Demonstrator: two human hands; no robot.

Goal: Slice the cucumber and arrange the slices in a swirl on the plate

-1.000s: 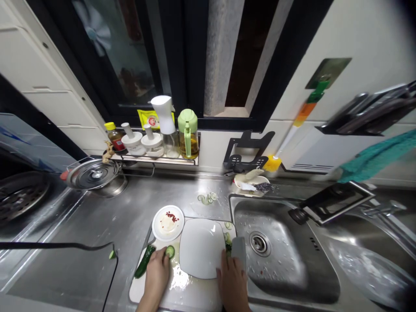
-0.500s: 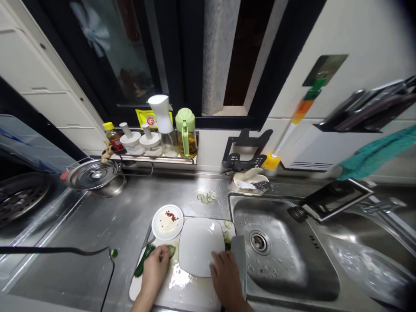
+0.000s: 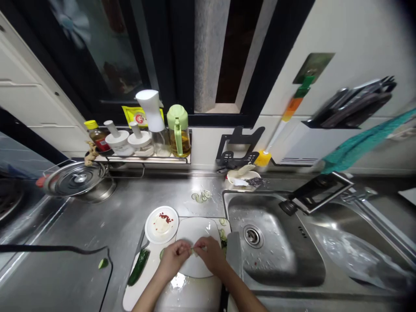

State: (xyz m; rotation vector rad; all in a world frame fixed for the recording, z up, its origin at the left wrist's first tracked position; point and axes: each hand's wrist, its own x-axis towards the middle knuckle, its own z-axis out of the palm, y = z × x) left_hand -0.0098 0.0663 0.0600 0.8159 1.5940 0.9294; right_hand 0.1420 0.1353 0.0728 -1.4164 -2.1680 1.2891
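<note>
My left hand [image 3: 174,257] and my right hand [image 3: 209,255] meet above a square white plate [image 3: 199,226]. The fingers of both are pinched on a small thin cucumber slice [image 3: 192,251], mostly covered by the fingertips. Under the plate lies a white cutting board [image 3: 152,273]. A dark green piece of cucumber [image 3: 139,267] rests on the board's left side, and a bit of cut cucumber [image 3: 161,253] shows beside my left hand. More cucumber slices [image 3: 222,234] lie right of the plate, next to a wide knife blade [image 3: 234,251].
A round white plate [image 3: 149,226] with red bits sits at the board's back left. Loose cucumber slices [image 3: 201,196] and a cucumber end [image 3: 103,263] lie on the steel counter. The sink [image 3: 276,260] is to the right; a condiment rack [image 3: 149,159] stands behind.
My left hand has moved right from the cucumber at the board's left. My right hand has left the plate's right edge, and both now meet over the plate. The view has shifted slightly.
</note>
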